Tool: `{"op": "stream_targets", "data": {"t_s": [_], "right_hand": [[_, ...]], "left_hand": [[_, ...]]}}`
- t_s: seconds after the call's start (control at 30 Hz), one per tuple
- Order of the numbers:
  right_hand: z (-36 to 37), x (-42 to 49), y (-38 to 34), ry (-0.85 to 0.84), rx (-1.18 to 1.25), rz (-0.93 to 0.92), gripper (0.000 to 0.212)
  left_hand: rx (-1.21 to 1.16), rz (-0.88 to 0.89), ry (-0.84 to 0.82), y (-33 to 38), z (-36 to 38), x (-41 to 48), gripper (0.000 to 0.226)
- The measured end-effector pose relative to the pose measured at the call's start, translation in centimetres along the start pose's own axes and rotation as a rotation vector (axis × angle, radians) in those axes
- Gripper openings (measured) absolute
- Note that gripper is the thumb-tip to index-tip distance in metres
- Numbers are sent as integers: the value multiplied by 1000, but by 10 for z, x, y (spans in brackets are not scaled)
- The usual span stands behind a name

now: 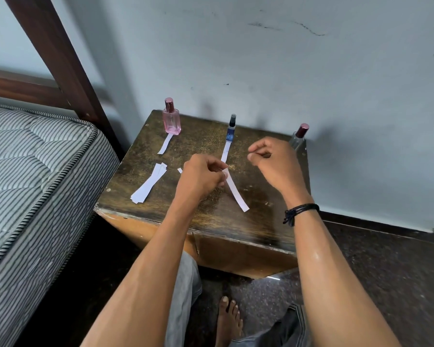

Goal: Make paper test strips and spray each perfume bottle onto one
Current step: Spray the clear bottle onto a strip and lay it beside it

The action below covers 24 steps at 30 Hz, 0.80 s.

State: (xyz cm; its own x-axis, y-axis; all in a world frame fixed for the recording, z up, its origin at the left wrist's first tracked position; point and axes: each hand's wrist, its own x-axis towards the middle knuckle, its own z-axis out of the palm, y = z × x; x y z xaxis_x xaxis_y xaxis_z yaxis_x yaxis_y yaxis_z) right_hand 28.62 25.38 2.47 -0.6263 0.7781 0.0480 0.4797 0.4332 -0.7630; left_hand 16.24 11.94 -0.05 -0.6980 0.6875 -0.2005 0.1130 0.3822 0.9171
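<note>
Worn wooden table (258,221); left hand (201,177) pinches paper strip (237,195) near blue bottle (231,130); right hand (272,160) curled, seemingly empty.

Clear bottle (297,142), 1 o'clock: lower body behind right hand (273,164). Paper strip (236,194): upper part under left hand (201,176) thumb.

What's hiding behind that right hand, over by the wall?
A clear perfume bottle with a dark red cap; the right hand covers its lower part, so whether a strip lies before it cannot be seen. The left hand pinches a paper strip.
</note>
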Motion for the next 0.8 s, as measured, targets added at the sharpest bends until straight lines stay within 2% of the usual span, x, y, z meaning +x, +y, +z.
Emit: {"op": "stream_targets", "data": {"t_s": [0.13, 0.27, 0.33, 0.43, 0.57, 0.63, 0.7, 0.8], "right_hand": [[-16, 4, 12, 174, 162, 107, 14], [-31, 10, 18, 594, 427, 248, 13], [-37, 14, 25, 727, 489, 302, 22], [-38, 20, 39, 675, 531, 335, 47], [-27, 23, 49, 426, 467, 324, 79], [-21, 26, 52, 331, 464, 322, 88], [-15, 28, 54, 297, 476, 311, 87], [-9, 30, 58, 314, 479, 295, 69]], "left_hand": [[40, -18, -19, -3, 3, 2, 5], [107, -11, -15, -5, 1, 4, 7], [150, -13, -14, -6, 0, 4, 8], [223, -14, -12, -5, -1, 4, 9], [281, -23, -11, -4, -1, 2, 4], [304, -35, -22, -4, -1, 2, 3], [335, -36, -36, -4, -2, 1, 3], [368, -37, -48, -3, -3, 2, 3]]}}
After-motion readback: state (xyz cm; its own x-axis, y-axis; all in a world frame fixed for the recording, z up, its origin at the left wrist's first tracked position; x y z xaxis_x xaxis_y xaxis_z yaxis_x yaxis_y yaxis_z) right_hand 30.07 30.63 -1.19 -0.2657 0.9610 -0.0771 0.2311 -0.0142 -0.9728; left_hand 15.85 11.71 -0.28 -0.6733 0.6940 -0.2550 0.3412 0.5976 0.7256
